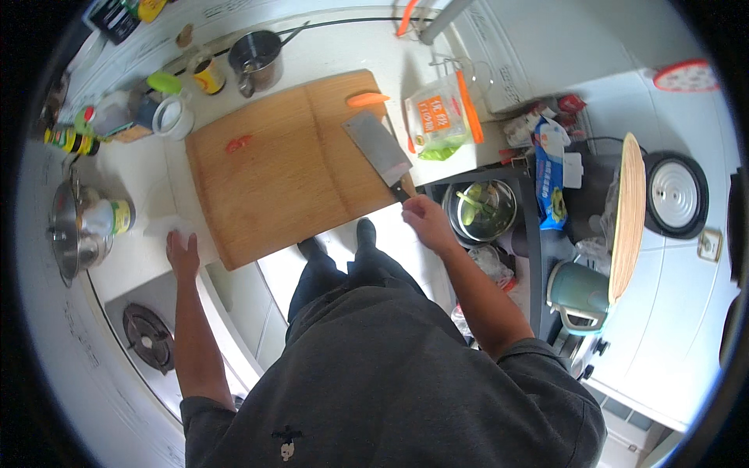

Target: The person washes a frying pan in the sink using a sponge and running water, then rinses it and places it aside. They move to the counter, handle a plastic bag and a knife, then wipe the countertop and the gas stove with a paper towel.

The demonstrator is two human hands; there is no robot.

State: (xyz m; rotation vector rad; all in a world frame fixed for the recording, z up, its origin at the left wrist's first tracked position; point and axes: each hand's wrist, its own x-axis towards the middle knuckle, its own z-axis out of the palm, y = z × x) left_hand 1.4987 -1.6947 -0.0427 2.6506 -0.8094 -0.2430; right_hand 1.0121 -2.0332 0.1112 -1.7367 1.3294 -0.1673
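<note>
A cleaver (379, 147) lies flat near the right edge of the wooden cutting board (275, 187), its dark handle (400, 191) reaching over the front edge. The curled fingers of my right hand (430, 222) are right at the handle's end; whether they grip it is unclear. My left hand (184, 255) is over the counter left of the board, at a pale, blurred thing (168, 224). Whether the hand holds that thing cannot be made out. Small red pieces (239, 143) are on the board's left part, and a piece of carrot (367, 99) is near its far right corner.
A small pot (256, 58) and jars stand behind the board. To the right are a printed plastic bag (437, 120) and a metal bowl (481, 209) with green vegetable pieces. At left are a lidded steel pot (73, 228) and a gas burner (148, 338).
</note>
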